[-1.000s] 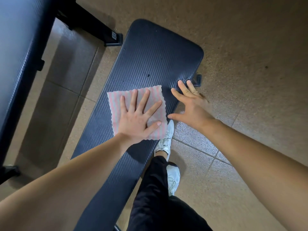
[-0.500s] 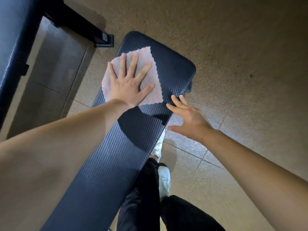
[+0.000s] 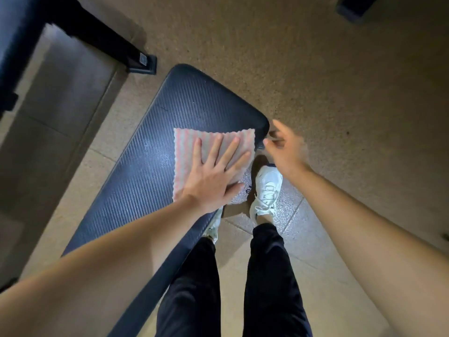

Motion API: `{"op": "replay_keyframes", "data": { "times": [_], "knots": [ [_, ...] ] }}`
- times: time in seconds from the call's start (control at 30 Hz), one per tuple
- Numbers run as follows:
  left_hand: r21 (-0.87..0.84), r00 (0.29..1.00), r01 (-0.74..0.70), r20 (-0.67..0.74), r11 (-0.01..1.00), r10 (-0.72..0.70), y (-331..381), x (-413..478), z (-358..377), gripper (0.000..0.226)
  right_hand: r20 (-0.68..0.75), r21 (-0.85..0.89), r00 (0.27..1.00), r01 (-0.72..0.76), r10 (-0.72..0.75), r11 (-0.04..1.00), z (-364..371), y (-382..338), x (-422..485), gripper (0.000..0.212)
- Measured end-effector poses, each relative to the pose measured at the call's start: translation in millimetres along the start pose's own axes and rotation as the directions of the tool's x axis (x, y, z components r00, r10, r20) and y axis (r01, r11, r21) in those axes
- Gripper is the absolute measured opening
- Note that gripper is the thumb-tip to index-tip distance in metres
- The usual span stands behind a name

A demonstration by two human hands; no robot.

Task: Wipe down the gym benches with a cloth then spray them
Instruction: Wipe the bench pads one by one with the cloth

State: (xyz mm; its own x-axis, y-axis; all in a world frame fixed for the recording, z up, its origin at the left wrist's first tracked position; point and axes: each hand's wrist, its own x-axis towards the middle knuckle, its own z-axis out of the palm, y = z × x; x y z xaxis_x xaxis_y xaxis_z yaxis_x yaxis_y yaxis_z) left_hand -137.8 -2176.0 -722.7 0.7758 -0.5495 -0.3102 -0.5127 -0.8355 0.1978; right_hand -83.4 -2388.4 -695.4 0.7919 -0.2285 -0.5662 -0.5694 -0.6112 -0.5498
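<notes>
A dark blue ribbed gym bench (image 3: 143, 171) runs diagonally from lower left to its rounded far end. A pink-and-white striped cloth (image 3: 192, 144) lies flat on the pad's right side, near that end. My left hand (image 3: 213, 178) presses palm-down on the cloth with its fingers spread. My right hand (image 3: 284, 147) is blurred, just off the bench's right corner above the floor, with fingers loosely curled and nothing in it. No spray bottle is in view.
A second dark bench (image 3: 17, 32) fills the upper left, and its black frame foot (image 3: 141, 62) rests on the floor near my bench's far end. My white shoe (image 3: 267, 188) and black trouser legs stand right of the bench. A dark object (image 3: 352, 6) sits top right.
My left hand has dragged the cloth back from the bench's far left corner to its right edge. My right hand has lifted off the bench's edge, and I have stepped forward.
</notes>
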Motion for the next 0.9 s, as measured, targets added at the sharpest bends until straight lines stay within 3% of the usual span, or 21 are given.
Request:
{"op": "replay_keyframes", "data": {
  "times": [0.1, 0.17, 0.3, 0.43, 0.5, 0.67, 0.9],
  "knots": [
    [0.023, 0.995, -0.102, -0.011, 0.995, 0.102, -24.8, 10.9, -5.9, 0.073, 0.069, 0.166, 0.997, -0.034, 0.023, 0.986, 8.2, 3.5, 4.9, 0.057],
    [0.049, 0.996, -0.079, -0.033, 0.996, 0.081, -44.1, 23.1, -11.1, 0.074, 0.097, 0.207, 0.995, -0.024, 0.004, 0.978, 9.3, 4.8, 0.6, 0.058],
    [-0.004, 0.981, 0.178, -0.083, 0.984, -0.178, -81.9, 62.1, -36.0, 0.076, 0.134, 0.149, 0.99, 0.03, -0.05, 0.988, 1.9, 7.4, -5.5, 0.061],
    [-0.087, 0.876, 0.474, -0.051, 0.876, -0.479, -99.6, 106.0, -63.5, 0.071, 0.181, 0.177, 0.981, 0.036, -0.068, 0.984, -9.8, 11.3, 5.7, 0.058],
    [-0.097, 0.842, 0.535, -0.026, 0.839, -0.539, -92.9, 119.2, -66.1, 0.068, 0.215, 0.18, 0.973, 0.045, -0.084, 0.983, -17.8, 13.7, 10.4, 0.056],
    [-0.049, 0.914, 0.407, 0.021, 0.912, -0.406, -53.7, 126.2, -64.6, 0.061, 0.271, 0.132, 0.959, 0.048, -0.083, 0.99, -36.1, 18.4, 24.8, 0.049],
    [-0.026, 0.973, 0.218, 0.078, 0.976, -0.215, 17.1, 125.7, -54.7, 0.064, 0.17, 0.084, 0.982, 0.066, -0.08, 0.994, -63.6, 15.9, 47.7, 0.045]
  ]
}}
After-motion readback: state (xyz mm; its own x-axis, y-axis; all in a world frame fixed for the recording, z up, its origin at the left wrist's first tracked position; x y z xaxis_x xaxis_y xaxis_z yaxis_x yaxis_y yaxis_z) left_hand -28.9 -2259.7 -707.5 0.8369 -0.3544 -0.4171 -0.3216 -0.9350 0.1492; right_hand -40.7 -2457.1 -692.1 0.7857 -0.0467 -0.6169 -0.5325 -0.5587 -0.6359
